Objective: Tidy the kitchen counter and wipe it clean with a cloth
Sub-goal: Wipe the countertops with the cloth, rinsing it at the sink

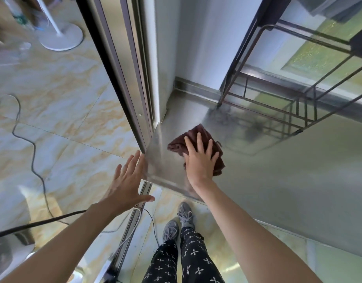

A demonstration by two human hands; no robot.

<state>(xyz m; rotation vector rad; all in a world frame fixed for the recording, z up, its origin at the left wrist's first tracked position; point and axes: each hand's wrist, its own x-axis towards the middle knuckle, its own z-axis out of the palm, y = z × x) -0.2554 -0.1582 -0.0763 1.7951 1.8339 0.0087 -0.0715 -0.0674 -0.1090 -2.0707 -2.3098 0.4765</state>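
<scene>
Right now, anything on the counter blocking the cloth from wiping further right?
Nothing visible. The right hand presses flat on the maroon cloth near the counter corner; the steel to its right is bare. The black wire rack stands farther back, by the window.

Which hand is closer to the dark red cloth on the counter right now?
Right. The right hand lies flat on the dark red cloth, fingers spread. The left hand is off to its left, open at the counter corner edge.
</scene>
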